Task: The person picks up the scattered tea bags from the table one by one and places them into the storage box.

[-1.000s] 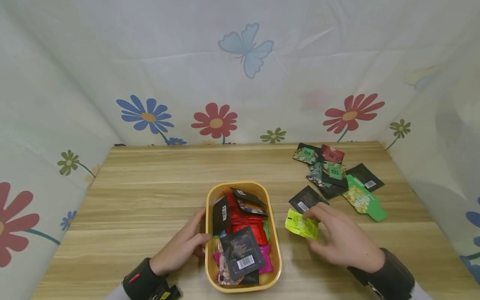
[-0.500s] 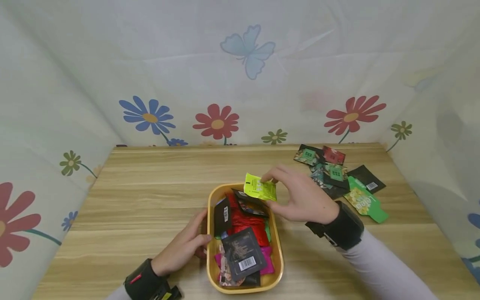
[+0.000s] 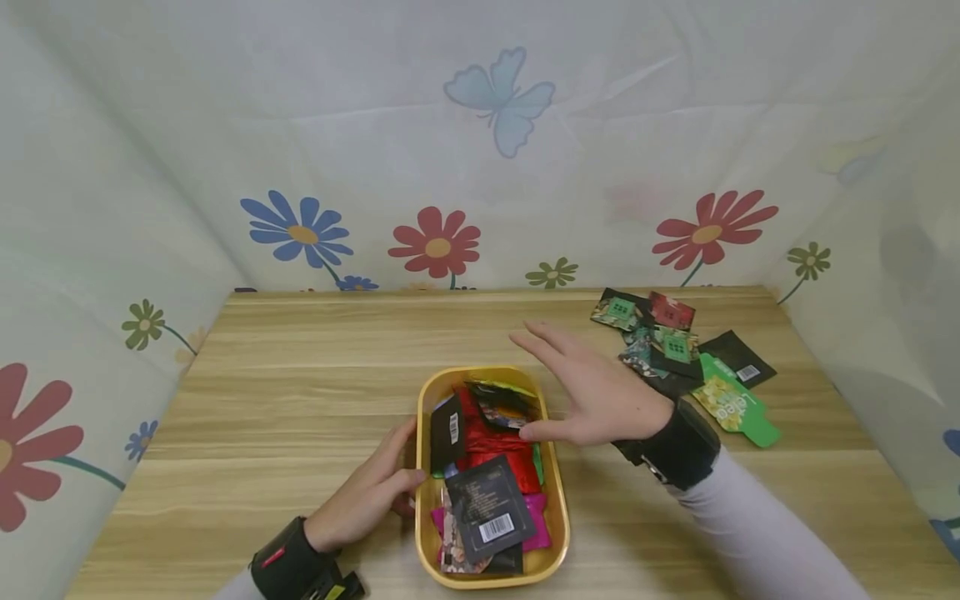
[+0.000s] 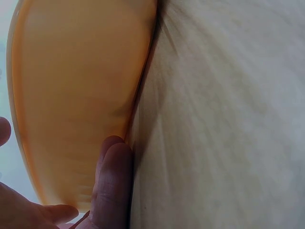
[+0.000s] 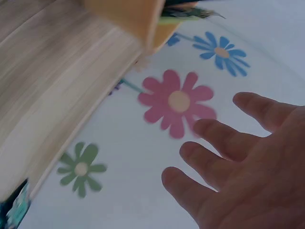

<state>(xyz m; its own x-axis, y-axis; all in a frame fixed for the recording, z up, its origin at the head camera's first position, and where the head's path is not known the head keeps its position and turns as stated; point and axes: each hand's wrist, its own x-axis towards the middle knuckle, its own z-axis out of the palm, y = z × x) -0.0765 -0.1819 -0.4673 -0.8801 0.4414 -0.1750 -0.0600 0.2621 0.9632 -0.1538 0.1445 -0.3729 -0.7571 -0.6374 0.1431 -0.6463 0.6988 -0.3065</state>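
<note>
A yellow-orange plastic basket (image 3: 557, 508) stands at the front middle of the wooden table, holding black, red and magenta sachets. On top lies a black sachet (image 3: 489, 507) with a barcode. A lime-green sachet (image 3: 517, 387) shows as a thin edge at the far end, behind a black patterned one (image 3: 504, 408). My left hand (image 3: 367, 492) rests against the basket's left side, thumb at the rim; the left wrist view has its fingers (image 4: 113, 183) on the outer wall. Over the right rim hovers my right hand (image 3: 600, 392), fingers spread and holding nothing.
Several sachets (image 3: 675, 344) lie in a pile at the back right, with a red one (image 3: 671, 311) among them. A green die-cut Lelee packet (image 3: 731, 404) and a black sachet (image 3: 738, 360) lie beside it. Flowered cloth (image 3: 495, 175) walls the table behind and at both sides.
My right hand has carried the lime-green sachet left from the table over the basket and let it go at the far end. My left hand stays at the basket.
</note>
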